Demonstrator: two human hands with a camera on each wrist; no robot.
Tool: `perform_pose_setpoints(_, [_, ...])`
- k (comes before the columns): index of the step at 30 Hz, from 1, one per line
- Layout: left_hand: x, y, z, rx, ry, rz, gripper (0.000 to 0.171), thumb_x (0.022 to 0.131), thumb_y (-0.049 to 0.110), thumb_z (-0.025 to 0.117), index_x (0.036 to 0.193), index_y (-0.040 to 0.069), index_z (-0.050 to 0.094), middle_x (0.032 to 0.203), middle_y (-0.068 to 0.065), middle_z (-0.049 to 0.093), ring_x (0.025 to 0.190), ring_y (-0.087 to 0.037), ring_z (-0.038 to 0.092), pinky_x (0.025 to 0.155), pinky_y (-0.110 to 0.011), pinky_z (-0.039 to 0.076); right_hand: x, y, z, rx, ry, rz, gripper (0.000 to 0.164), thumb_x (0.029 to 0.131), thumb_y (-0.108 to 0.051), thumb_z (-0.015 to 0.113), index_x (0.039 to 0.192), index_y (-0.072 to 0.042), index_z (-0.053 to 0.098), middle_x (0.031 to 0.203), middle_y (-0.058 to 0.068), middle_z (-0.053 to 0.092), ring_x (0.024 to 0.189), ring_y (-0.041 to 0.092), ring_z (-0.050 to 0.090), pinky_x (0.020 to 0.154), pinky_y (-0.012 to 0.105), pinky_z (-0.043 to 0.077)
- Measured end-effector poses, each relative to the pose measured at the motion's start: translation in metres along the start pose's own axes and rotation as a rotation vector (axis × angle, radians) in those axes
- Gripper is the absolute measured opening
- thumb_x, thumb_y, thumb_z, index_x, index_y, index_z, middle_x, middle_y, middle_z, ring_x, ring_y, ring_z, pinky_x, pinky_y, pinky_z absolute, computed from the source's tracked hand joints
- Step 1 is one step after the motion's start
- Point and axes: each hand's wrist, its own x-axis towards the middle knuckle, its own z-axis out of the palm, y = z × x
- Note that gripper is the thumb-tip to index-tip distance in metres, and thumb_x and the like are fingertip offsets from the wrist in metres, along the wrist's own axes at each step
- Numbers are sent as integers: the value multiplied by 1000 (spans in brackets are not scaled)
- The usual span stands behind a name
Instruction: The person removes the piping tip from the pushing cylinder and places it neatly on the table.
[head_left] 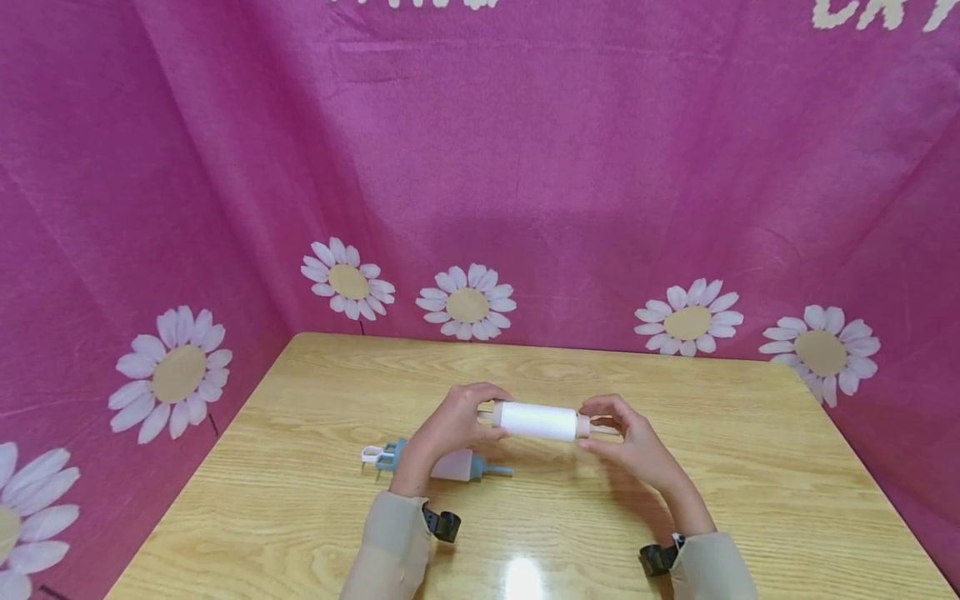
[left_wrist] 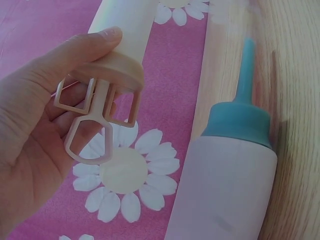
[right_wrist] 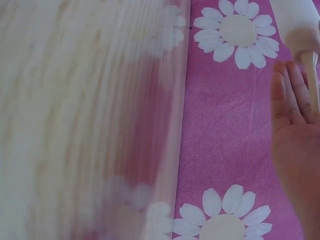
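A large white syringe (head_left: 538,421) with beige ends is held level above the table, lying crosswise between the two hands. At its handle end, my left hand (head_left: 459,423) grips the collar, with the thumb along the barrel in the left wrist view; the beige side loops and pull ring (left_wrist: 89,140) stick out toward the wrist. My right hand (head_left: 628,435) holds the nozzle end between thumb and fingers. The right wrist view shows the fingers beside the thin beige nozzle (right_wrist: 313,82). A second syringe (head_left: 453,467), pale with blue ends, lies behind my left wrist, partly hidden by it.
The wooden table (head_left: 300,517) has a pink curtain (head_left: 570,183) with white daisies along its back and left sides. A bright light reflection (head_left: 522,578) shows on the tabletop near the front. Black straps with cameras (head_left: 442,525) sit on both wrists.
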Motion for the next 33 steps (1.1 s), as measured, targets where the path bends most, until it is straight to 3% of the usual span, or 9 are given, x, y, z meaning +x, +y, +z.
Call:
perform_pose_setpoints(3, [0, 0, 1, -2, 6, 5, 40, 76, 15, 85, 113, 10, 69, 113, -6, 72, 94, -16, 66, 82, -32, 57, 0, 0, 0, -4, 6, 47, 37, 91, -15, 69, 124, -3, 56, 119, 15, 64, 101, -3, 58, 91, 21, 52])
perform_pose_setpoints(6, [-1, 0, 0, -3, 5, 1, 40, 76, 15, 84, 113, 10, 69, 114, -6, 72, 93, -16, 66, 81, -31, 57, 2, -1, 0, 0, -4, 117, 29, 100, -21, 57, 116, 2, 60, 107, 16, 67, 92, 2, 61, 83, 25, 54])
perform_pose_setpoints(11, [-2, 0, 0, -2, 0, 1, 40, 76, 14, 84, 113, 10, 69, 115, -6, 72, 93, -16, 65, 80, -29, 56, 3, 1, 0, 16, -68, 199, 37, 104, -28, 46, 100, 4, 64, 83, 12, 69, 76, 17, 65, 72, 33, 56])
perform_pose_setpoints(17, [-2, -1, -1, 30, 0, 21, 40, 76, 16, 84, 113, 9, 69, 115, -7, 72, 96, -17, 67, 80, -28, 57, 3, -1, 0, 21, -95, 214, 30, 100, -29, 56, 101, -1, 66, 85, 12, 68, 77, 19, 63, 71, 35, 56])
perform_pose_setpoints(22, [-3, -2, -1, 27, 5, 16, 40, 75, 16, 85, 112, 9, 70, 115, -6, 71, 97, -17, 67, 82, -29, 58, 3, -2, 1, 32, -81, 200, 28, 94, -27, 66, 107, -2, 66, 102, 17, 67, 85, 17, 64, 72, 33, 58])
perform_pose_setpoints(26, [-3, -3, -1, 20, 4, 6, 40, 75, 16, 85, 112, 10, 70, 114, -5, 72, 97, -16, 66, 81, -29, 57, 3, -1, 3, 2, -43, 151, 25, 90, -24, 71, 108, -7, 65, 113, 15, 67, 95, 9, 63, 78, 26, 56])
perform_pose_setpoints(33, [-4, -4, -1, 2, 6, -14, 39, 76, 17, 84, 112, 10, 69, 114, -5, 71, 96, -15, 65, 80, -28, 57, 3, -2, 5, -79, 19, 38, 29, 85, -18, 77, 111, -11, 64, 110, 9, 69, 98, 2, 60, 86, 22, 53])
